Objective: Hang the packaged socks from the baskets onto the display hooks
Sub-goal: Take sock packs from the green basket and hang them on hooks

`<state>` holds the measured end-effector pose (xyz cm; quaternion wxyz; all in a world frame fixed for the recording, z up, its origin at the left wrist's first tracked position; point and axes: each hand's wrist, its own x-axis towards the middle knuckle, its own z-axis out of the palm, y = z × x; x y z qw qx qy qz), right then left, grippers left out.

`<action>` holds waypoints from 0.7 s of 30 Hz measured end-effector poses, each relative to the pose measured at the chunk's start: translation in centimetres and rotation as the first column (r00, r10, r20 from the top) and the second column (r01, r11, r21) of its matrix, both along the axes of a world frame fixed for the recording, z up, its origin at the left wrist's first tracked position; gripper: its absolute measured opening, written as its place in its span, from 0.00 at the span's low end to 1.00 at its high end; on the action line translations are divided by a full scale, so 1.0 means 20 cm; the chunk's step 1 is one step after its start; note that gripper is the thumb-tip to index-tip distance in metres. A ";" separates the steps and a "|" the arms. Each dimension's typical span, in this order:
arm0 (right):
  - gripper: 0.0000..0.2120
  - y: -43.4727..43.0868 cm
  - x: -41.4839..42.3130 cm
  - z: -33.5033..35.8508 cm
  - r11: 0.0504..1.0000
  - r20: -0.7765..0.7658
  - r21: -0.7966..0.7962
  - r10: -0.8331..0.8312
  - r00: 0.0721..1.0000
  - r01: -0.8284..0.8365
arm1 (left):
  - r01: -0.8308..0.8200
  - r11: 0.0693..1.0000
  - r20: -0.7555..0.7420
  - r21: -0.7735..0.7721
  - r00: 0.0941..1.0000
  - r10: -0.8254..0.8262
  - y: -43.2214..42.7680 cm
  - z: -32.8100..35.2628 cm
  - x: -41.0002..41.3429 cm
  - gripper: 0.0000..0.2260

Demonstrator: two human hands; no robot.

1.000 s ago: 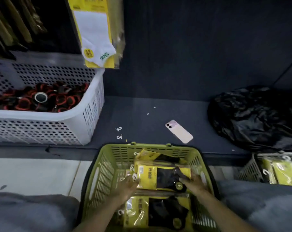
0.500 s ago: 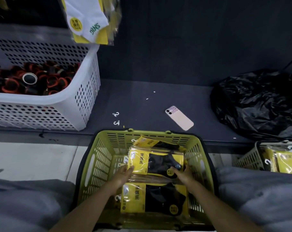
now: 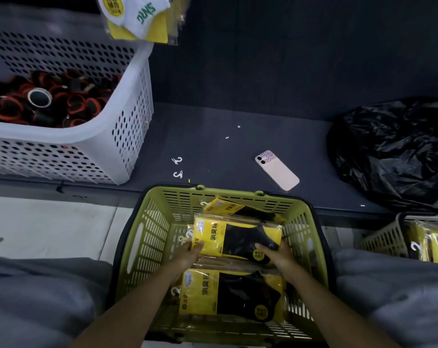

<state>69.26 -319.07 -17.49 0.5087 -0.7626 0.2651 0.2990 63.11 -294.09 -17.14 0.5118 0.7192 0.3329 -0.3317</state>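
A pack of packaged socks (image 3: 238, 237), yellow card with a black sock behind clear film, lies crosswise in the middle of the green basket (image 3: 147, 234), directly between the two hands. The left hand (image 3: 190, 252) grips its left end, thumb on top of the yellow card and fingers curled under. The right hand (image 3: 279, 254) grasps the right end, thumb on the black sock and fingers wrapped round the edge. A second pack (image 3: 228, 295) lies flat nearer in the basket, under the forearms, and a third pack (image 3: 225, 205) leans against the far wall. On the dark shelf (image 3: 212, 146) beyond the basket lie a phone (image 3: 276, 170) and two loose white hooks (image 3: 177, 167), with a white basket (image 3: 112, 146) far left and a black plastic bag (image 3: 393, 151) far right.
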 end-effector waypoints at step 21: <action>0.21 0.11 0.24 1.06 0.851 0.472 0.524 -0.258 0.843 -0.033 | -0.626 0.543 0.290 -0.560 0.465 0.836 -0.04 0.83 0.25 0.54</action>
